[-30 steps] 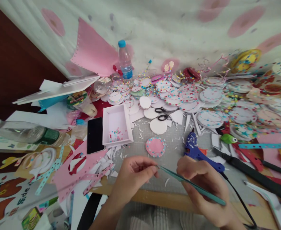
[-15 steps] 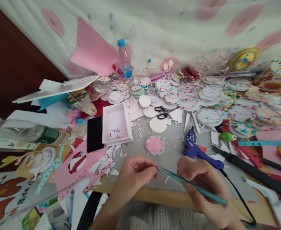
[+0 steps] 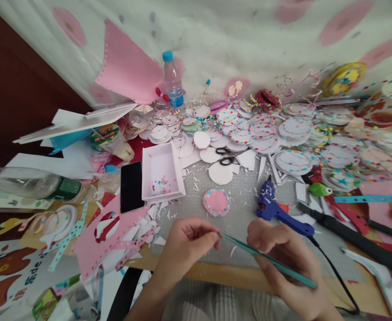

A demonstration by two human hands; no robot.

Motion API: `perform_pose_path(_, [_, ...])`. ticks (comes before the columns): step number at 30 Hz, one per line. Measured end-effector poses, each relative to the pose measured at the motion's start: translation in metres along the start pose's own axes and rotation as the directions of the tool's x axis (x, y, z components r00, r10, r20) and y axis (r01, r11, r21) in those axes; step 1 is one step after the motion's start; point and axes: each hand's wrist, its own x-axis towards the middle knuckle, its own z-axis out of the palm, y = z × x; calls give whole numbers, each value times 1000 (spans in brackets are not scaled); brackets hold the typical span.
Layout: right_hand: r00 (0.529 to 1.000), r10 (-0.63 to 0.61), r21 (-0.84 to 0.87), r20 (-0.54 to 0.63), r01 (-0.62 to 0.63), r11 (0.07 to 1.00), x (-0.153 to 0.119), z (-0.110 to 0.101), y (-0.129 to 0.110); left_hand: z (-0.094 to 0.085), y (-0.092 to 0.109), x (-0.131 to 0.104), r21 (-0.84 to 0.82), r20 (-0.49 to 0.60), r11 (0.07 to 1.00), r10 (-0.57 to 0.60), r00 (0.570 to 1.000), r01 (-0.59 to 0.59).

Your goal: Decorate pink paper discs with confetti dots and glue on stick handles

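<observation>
My right hand is closed around a pair of teal tweezers, their narrow tips pointing left. Those tips end just beside the fingertips of my left hand, where thumb and forefinger are pinched together. A tiny dark speck shows at that pinch, too small to name. Just beyond both hands, a pink paper disc with blue and white dots round its rim lies on the grey cutting mat.
A white box holding small coloured dots stands by a black phone. To the right lie a blue glue gun with its cord and a black-handled tool. Scissors, white discs and decorated discs crowd the back.
The tweezer tips have drawn very slightly away from my left fingertips. Both hands otherwise keep their places, and the view has shifted a little.
</observation>
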Motion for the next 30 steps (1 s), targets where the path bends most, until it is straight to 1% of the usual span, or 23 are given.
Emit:
perform_pose_path(3, [1000, 8, -12, 15, -7, 1000, 2, 0, 0, 0, 0, 1, 9, -6, 1000, -6, 1000, 6])
perform_pose_path(8, [1000, 12, -25, 8, -12, 1000, 4, 0, -1, 0, 1, 2, 11, -7, 1000, -16, 1000, 16])
perform_pose_path(13, [1000, -12, -15, 19, 12, 1000, 2, -1, 0, 0, 0, 3, 23, -2, 1000, -20, 1000, 20])
perform_pose_path(30, [999, 0, -39, 52, 2, 999, 3, -1, -1, 1, -4, 3, 15, 3, 1000, -2, 1000, 2])
